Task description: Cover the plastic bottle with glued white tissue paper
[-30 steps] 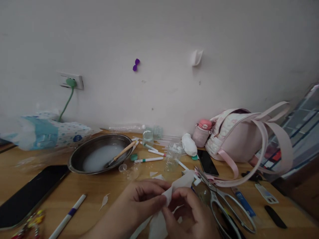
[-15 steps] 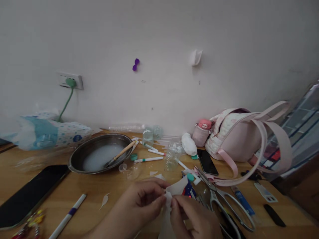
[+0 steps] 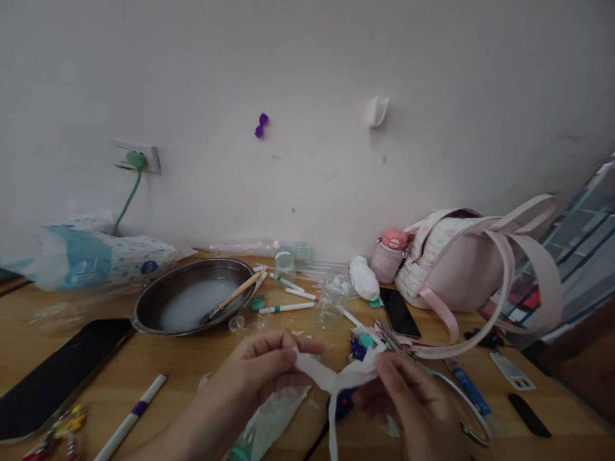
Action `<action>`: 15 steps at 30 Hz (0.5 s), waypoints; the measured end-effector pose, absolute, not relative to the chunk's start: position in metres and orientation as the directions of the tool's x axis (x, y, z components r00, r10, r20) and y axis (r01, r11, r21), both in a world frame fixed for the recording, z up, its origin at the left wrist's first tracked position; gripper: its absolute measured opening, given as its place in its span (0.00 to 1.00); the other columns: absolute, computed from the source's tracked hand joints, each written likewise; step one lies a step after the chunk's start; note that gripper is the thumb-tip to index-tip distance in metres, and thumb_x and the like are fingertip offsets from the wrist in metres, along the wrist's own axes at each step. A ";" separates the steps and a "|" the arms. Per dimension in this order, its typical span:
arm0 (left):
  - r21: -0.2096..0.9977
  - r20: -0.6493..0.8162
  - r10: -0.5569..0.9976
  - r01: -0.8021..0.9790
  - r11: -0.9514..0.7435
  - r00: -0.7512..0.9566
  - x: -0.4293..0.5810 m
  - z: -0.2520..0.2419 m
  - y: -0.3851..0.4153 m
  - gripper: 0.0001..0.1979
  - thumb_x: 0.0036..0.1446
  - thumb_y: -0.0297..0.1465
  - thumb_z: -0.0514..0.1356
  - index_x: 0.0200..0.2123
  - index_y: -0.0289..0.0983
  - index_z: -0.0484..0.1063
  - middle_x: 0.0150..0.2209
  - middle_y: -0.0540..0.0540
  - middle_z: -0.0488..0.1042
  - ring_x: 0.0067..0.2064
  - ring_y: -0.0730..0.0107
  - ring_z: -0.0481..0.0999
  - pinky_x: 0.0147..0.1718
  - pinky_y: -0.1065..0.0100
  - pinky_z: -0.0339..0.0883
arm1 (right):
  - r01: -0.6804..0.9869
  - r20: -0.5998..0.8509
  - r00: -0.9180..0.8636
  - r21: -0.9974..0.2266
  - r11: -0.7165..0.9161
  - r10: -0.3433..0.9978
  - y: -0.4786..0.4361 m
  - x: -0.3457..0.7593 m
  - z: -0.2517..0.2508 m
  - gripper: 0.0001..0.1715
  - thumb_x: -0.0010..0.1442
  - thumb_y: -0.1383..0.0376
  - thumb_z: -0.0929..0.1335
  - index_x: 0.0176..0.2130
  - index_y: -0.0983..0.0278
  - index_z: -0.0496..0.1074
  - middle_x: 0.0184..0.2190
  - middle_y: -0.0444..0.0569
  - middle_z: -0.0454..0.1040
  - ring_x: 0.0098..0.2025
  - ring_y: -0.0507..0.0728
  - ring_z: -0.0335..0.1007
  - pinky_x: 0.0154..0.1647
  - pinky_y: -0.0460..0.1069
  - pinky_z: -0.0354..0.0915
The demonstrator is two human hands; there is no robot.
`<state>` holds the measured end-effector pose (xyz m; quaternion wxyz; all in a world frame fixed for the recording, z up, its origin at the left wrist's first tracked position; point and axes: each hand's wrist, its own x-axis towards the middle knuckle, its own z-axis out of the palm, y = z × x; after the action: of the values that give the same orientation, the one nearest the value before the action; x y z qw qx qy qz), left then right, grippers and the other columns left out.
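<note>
Between my hands hangs a thin white tissue strip, split into a Y with a narrow tail hanging down. My left hand pinches one end between thumb and finger. The other end is pinched by my right hand, in front of the scissors. Under the strip lies a dark blue object, mostly hidden. Near my left wrist is a pale, tissue-like piece with something green at its lower end.
A metal bowl of cloudy liquid holds a wooden-handled brush. Around it are a large phone, a white marker and a tissue pack. Clear plastic bottle pieces, a smaller phone and a pink bag stand behind.
My hands have moved apart, stretching the tissue strip between them into a Y. My right hand has shifted right and now covers part of the scissors. The pale piece below shows more.
</note>
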<state>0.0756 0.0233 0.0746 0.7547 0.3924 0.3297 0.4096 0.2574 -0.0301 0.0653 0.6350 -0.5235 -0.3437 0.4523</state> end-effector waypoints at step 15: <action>0.939 0.218 0.894 0.166 -0.302 0.391 0.085 0.076 0.002 0.05 0.48 0.38 0.65 0.28 0.44 0.76 0.29 0.50 0.78 0.34 0.64 0.73 0.34 0.71 0.62 | -0.132 -0.031 0.230 -0.991 0.000 0.973 -0.036 0.241 0.070 0.19 0.43 0.51 0.74 0.20 0.64 0.73 0.15 0.44 0.72 0.19 0.49 0.66 0.23 0.41 0.62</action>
<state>0.0851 0.0020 0.0758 0.4535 0.7000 0.3788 0.4012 0.2410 -0.0359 0.0704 0.5828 -0.5250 -0.4004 0.4737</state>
